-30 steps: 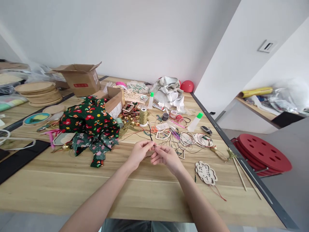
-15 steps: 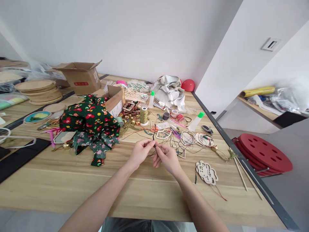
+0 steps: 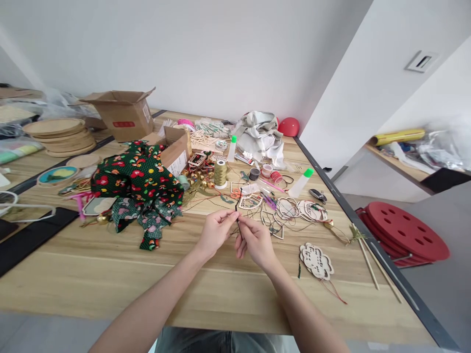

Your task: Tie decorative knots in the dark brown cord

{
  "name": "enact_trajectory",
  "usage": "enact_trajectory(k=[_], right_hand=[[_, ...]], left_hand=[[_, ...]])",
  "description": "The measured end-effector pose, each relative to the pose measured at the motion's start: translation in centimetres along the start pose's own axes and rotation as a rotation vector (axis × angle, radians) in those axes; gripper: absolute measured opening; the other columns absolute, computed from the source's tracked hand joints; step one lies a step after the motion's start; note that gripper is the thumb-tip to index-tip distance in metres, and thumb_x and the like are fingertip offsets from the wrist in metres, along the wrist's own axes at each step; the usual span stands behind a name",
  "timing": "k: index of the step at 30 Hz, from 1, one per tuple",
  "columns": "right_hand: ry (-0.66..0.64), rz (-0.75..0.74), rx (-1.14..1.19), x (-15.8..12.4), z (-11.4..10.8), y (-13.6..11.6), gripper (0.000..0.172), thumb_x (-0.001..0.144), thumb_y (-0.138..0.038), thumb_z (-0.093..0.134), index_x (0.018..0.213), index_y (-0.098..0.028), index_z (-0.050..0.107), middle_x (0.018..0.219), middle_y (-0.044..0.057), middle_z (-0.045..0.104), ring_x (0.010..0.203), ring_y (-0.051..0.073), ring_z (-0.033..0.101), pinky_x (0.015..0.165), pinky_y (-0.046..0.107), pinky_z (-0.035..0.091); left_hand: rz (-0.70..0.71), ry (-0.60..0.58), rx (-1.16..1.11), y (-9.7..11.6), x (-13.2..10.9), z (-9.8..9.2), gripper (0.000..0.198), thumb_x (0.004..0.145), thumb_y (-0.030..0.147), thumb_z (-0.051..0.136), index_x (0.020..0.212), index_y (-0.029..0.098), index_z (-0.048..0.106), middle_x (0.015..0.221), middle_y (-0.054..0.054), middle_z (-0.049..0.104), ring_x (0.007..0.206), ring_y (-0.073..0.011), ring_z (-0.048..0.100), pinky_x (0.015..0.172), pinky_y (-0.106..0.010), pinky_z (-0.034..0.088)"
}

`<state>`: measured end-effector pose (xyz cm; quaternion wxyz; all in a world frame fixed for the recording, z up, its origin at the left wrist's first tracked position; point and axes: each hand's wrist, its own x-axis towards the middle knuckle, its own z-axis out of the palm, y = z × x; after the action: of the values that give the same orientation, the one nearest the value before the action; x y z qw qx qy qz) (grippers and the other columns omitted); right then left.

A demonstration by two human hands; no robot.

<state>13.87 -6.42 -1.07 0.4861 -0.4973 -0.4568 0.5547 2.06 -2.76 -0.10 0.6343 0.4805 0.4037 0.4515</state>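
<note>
Above the front middle of the wooden table, my left hand [image 3: 217,229] and my right hand [image 3: 254,237] come together fingertip to fingertip. Both pinch a thin black cord [image 3: 237,212] that stands up from between the fingers; its lower part runs down beside the right fingers. Just beyond my hands lie pale cut-out wooden shapes [image 3: 250,201], orange-handled scissors [image 3: 235,193] and a purple item [image 3: 270,202]. To the right rests a cloud-shaped wooden piece [image 3: 316,261] with dark writing and a red string.
Green and red patterned fabric [image 3: 138,181] is heaped at left, before cardboard boxes [image 3: 123,115]. A gold thread spool [image 3: 220,174] and green-capped bottles [image 3: 300,182] stand mid-table. Thin sticks [image 3: 379,267] lie by the right edge; red stools [image 3: 403,233] are stacked beyond it.
My hands stay pinched together, with the fingertips slightly shifted and more of the black cord showing between them. The view has tilted a little.
</note>
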Motion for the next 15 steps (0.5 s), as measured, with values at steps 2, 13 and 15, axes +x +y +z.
enact_trajectory(k=[2,13,15], right_hand=[[0.003,-0.002,-0.01,-0.1,0.0,-0.1,0.058,0.079,-0.054,0.05,0.117,-0.011,0.056,0.043,-0.003,0.057,0.029,0.016,0.054,0.025,0.021,0.041],[-0.077,-0.013,0.007,0.7,-1.1,-0.1,0.042,0.078,-0.055,0.056,0.096,-0.016,0.054,0.049,-0.002,0.06,0.032,0.014,0.055,0.031,0.021,0.041],[-0.101,-0.027,-0.022,0.9,-1.7,-0.2,0.038,0.078,-0.054,0.057,0.087,-0.017,0.057,0.055,0.0,0.062,0.037,0.014,0.056,0.035,0.022,0.043]], left_hand=[[-0.009,0.001,-0.017,0.0,-0.1,0.1,0.03,0.073,0.043,0.066,0.076,0.013,0.063,0.043,0.01,0.026,0.037,-0.003,0.015,0.035,-0.018,0.012],[-0.057,-0.019,0.081,-0.4,0.7,-0.6,0.037,0.072,0.047,0.064,0.086,0.013,0.066,0.042,0.01,0.027,0.037,-0.0044,0.016,0.036,-0.02,0.012],[-0.04,0.007,0.09,-0.5,0.9,-0.8,0.037,0.071,0.048,0.064,0.085,0.014,0.067,0.043,0.008,0.031,0.037,-0.0056,0.019,0.037,-0.02,0.015]])
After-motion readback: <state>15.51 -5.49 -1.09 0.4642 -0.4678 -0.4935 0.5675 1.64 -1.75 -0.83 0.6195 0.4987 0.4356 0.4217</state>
